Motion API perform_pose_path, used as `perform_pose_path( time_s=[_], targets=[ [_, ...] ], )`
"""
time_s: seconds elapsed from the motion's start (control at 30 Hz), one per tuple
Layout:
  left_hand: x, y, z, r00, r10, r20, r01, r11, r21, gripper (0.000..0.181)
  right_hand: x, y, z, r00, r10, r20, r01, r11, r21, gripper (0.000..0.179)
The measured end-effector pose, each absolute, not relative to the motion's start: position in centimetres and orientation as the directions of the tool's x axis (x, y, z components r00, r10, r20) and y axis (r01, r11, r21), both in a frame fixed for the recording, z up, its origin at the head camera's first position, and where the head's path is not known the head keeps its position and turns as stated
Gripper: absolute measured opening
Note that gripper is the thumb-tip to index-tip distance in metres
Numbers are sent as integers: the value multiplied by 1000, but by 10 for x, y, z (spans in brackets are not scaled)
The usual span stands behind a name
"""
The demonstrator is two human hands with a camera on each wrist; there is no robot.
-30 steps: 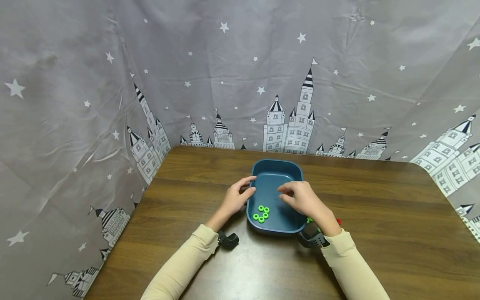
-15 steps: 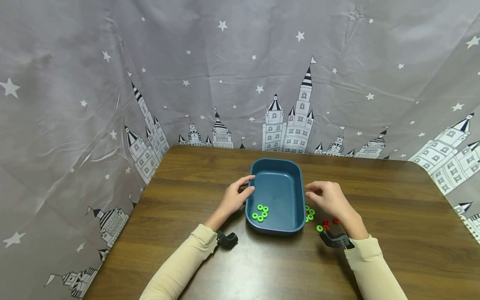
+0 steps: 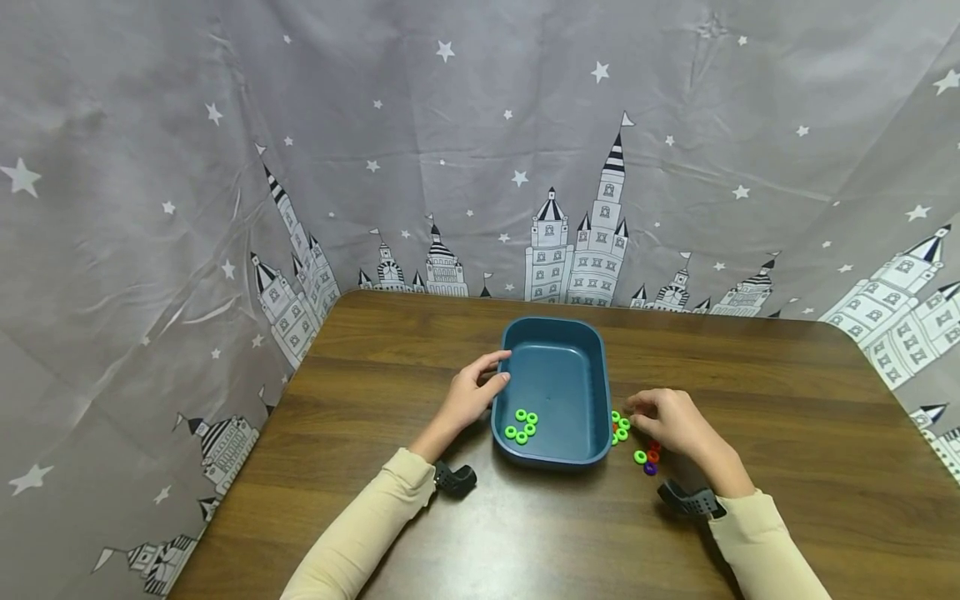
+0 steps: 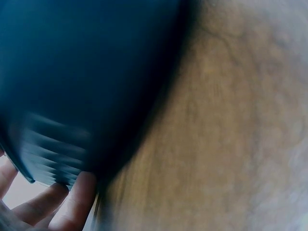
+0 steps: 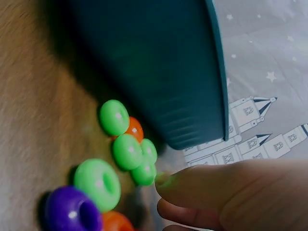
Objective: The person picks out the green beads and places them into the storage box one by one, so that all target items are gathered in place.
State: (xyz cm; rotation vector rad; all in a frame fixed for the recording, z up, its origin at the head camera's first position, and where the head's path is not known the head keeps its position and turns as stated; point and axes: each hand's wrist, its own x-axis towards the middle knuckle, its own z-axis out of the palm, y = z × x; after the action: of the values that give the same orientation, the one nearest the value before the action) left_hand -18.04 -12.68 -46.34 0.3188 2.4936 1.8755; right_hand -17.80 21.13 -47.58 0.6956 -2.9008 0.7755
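Bending fingers beside green rings

Lying on wooden table just outside blue bin, near right hand; unable to tell if gripping any. Resting left hand, with relaxed fingers, against bin's left side.

Bin is showing plain dark blue, reading tealer in both wrist views. Rings in its near-left corner are all reading bright green. Past its right edge, loose rings are mixing bright green, one purple, and a few reading red in the head view, orange in the right wrist view. Desk is showing brown wood grain, darker streaks running sideways, pale glare washing it off the bin's near edge. Backdrop behind the desk's far edge is carrying white stars and black-and-white castles, striped roofs, on grey. Sleeves are showing plain cream.
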Motion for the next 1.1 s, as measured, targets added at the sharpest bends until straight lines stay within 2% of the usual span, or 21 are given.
perform_pose_path(
  time_s=[0.23,0.57,1.1],
  targets=[
    [-182,-128,-464,-977,179,113,159,270,950,43,-176,215,-482,-890,-418,185,-454,764,-458,14],
    [-201,-129,-499,-984,137,118,152,277,949,42,-175,213,-488,-875,-444,192,-479,743,-467,16],
    [-202,-132,-502,-979,161,128,171,287,943,41,-173,208,-489,-875,-449,179,-478,745,-465,14]
  ],
)
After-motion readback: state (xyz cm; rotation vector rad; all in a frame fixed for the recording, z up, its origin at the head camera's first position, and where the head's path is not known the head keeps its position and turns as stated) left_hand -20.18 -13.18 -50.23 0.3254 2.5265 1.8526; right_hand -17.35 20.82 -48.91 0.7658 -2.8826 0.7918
